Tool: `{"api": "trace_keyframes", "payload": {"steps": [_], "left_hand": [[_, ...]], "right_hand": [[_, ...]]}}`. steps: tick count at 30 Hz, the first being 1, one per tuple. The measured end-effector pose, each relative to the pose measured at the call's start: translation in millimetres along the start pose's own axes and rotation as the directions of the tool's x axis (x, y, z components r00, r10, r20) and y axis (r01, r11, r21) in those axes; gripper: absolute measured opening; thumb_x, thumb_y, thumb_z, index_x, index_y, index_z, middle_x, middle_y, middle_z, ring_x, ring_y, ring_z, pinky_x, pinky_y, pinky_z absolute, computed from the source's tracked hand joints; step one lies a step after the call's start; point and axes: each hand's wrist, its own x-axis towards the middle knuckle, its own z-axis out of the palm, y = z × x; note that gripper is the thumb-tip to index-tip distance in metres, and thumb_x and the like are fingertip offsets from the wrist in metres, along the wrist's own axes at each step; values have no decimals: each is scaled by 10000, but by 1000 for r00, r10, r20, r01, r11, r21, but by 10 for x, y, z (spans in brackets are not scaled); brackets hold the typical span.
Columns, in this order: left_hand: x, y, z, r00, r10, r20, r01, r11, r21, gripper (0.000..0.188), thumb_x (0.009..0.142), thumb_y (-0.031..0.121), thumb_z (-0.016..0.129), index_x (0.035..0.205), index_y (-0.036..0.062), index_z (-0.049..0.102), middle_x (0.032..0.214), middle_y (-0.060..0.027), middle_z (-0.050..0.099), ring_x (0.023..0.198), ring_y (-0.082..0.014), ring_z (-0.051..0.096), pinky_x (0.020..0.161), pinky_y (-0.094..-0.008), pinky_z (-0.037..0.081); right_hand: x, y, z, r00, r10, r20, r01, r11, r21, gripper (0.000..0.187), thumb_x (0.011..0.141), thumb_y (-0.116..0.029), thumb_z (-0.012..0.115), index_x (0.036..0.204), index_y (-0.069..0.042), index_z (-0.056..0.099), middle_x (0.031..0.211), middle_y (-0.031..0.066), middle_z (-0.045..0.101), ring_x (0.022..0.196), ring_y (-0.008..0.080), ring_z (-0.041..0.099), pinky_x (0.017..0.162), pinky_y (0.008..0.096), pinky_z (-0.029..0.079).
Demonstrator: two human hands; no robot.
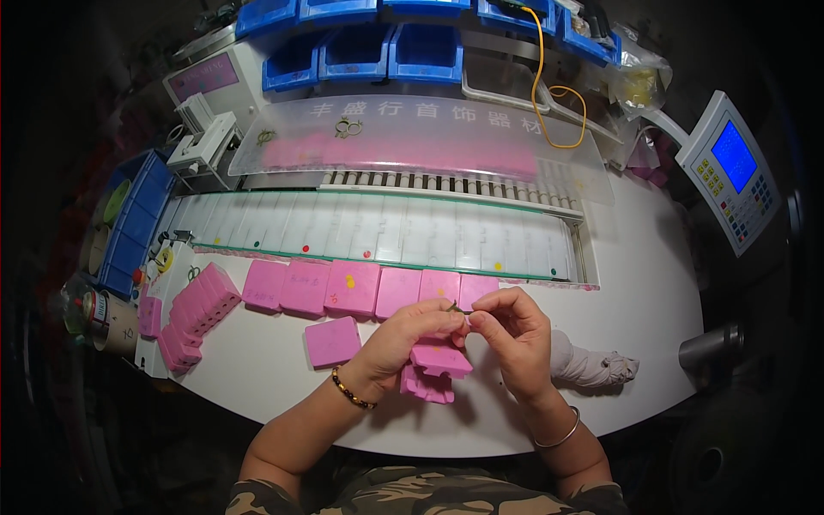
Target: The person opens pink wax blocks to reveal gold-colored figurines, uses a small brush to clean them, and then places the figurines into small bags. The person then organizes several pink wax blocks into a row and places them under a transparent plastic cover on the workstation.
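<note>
My two hands meet at fingertip height over the near middle of the table. My left hand [408, 335] is closed, with an opened pink rubber mold [439, 360] hanging below its fingers; the mold's halves gape apart. Between the fingertips of both hands shows a small dark green piece [460, 309], too small to make out fully. Thumb and finger of my right hand [518, 342] pinch at that piece. A single pink block [333, 342] lies flat on the table, left of my left hand.
A row of pink molds [352, 288] lines the near edge of the machine's white plate track [378, 230]. More stand stacked at left [202, 305]. A grey cloth bundle [592, 360] lies right of my hand. Blue bins [425, 53] and a control panel [731, 167] stand beyond.
</note>
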Motion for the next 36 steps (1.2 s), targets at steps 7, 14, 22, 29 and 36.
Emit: {"api": "trace_keyframes", "payload": {"steps": [7,14,22,29,36], "left_hand": [[-5,-4,43,998,28,-62,-22,995,93,154,934,189,581,930,35,582,862,-40,603,802,-107,598,708,-252,504],[-7,-47,76,963,249,-106,-202,922,331,150,921,168,633,868,27,637,807,20,600,755,-48,533,692,-207,437],[8,-102,110,807,588,-58,-410,627,663,133,880,107,674,909,-22,657,815,-46,601,747,-93,573,684,-237,468],[13,-87,130,730,683,20,-465,476,747,109,852,61,680,918,-23,664,831,-82,615,735,-134,603,667,-258,490],[6,-74,145,613,779,132,-488,242,838,105,817,26,683,913,-13,672,811,-99,608,698,-177,613,618,-273,501]], "right_hand": [[9,-28,9,999,30,-32,-30,1000,10,110,904,-22,632,994,23,587,873,63,657,796,108,640,745,244,508],[11,-7,6,998,35,-49,-35,999,11,116,914,-33,625,1007,24,586,926,68,646,836,112,631,779,255,526],[17,-7,3,998,47,-50,-45,998,40,127,919,-42,623,1021,22,584,931,65,640,840,107,617,782,251,528],[19,-8,-6,997,56,-47,-53,997,56,131,921,-41,619,1027,25,581,937,66,635,840,105,613,784,248,527],[15,-13,-6,997,58,-46,-55,997,61,141,921,-34,617,1043,27,580,958,67,628,850,108,611,791,251,528]]}}
